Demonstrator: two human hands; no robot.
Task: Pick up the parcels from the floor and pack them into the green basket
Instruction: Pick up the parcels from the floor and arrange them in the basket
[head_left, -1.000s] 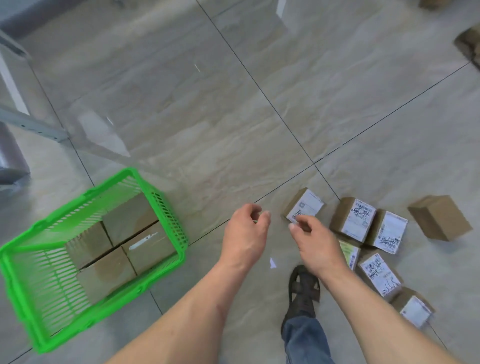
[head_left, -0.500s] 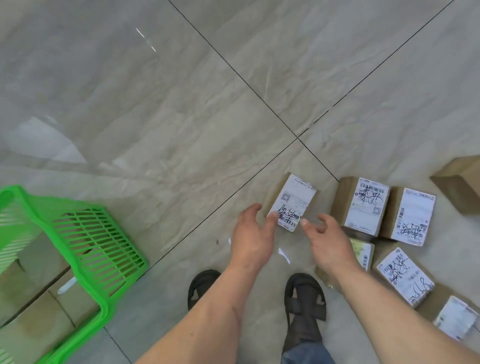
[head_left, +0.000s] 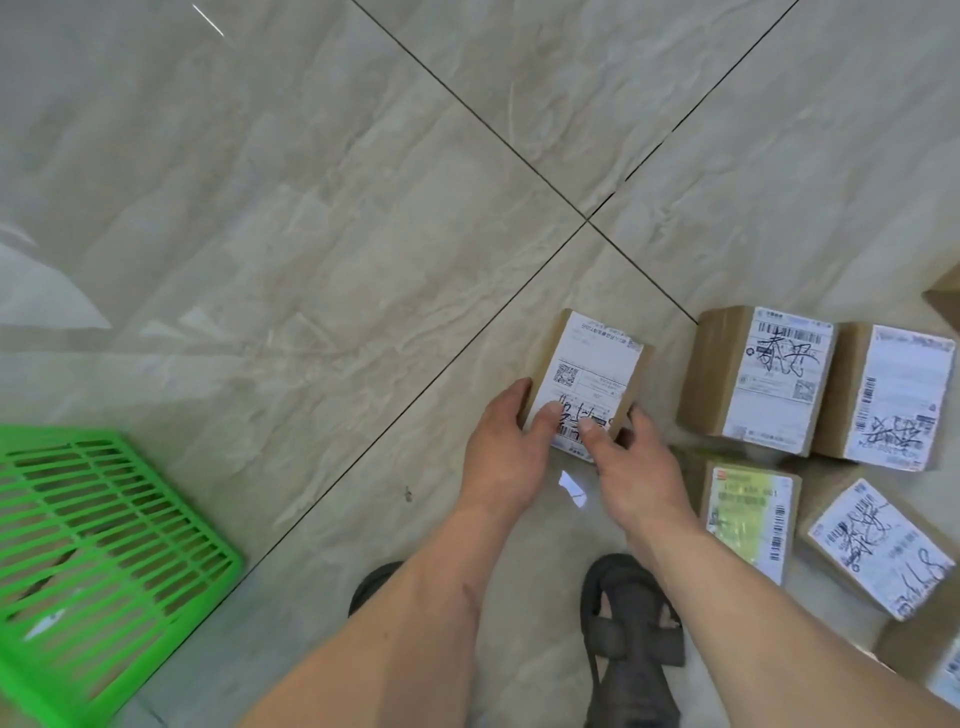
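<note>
Both my hands, left hand (head_left: 506, 454) and right hand (head_left: 631, 470), now clasp the parcel (head_left: 589, 379) they were only reaching for, readying its lift toward the green basket (head_left: 104, 540) at my left.

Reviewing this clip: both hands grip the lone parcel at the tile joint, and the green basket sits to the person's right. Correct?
Not quite. Both the left hand and right hand do grip the parcel, but the head view shows the green basket to the person's left.
</note>
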